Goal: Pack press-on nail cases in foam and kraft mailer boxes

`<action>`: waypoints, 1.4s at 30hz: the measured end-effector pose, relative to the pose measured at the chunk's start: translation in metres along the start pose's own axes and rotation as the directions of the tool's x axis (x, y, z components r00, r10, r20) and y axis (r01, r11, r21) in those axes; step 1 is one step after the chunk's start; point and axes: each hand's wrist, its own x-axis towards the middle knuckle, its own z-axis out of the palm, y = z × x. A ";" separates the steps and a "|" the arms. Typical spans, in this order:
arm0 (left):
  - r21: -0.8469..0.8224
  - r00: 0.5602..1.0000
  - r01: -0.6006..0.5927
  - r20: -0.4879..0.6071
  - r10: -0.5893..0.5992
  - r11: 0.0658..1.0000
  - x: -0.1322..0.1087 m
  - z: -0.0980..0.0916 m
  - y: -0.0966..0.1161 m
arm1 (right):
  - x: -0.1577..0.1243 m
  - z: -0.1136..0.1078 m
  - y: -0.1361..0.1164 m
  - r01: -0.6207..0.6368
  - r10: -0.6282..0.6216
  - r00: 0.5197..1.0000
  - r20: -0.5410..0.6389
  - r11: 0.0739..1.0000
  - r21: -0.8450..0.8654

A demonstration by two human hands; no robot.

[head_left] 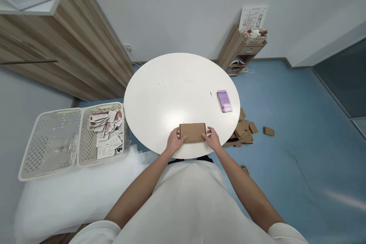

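the small brown cardboard box (192, 132) looks folded shut on the round white counter (171, 91); left grip (174, 142) and right grip (213, 140) clasp its ends. similar boxes (243, 131) lie heaped on the floor (286, 122).

A round white table (177, 84) spreads beyond the grip. A purple item (223, 101), blurred, lies on it beyond and to the right. Right of the grip, brown cardboard pieces (243, 131) are heaped on the blue floor (300, 122). Well to the left stand two white baskets, the nearer (105, 133) holding printed cards and the farther (50, 143) clear packets.
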 end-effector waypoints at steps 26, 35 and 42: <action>0.038 0.962 -0.193 0.205 0.182 0.980 0.026 0.181 0.189 | 0.019 -0.173 0.137 -0.053 0.168 0.930 -0.327 0.941 0.334; 0.086 0.809 -0.416 0.490 0.325 0.905 0.078 0.311 0.277 | 0.026 -0.250 0.207 -0.210 0.449 0.768 -0.457 0.850 0.483; -0.075 0.671 -0.544 0.560 0.487 0.836 0.076 0.339 0.313 | 0.026 -0.259 0.224 -0.145 0.473 0.683 -0.556 0.835 0.531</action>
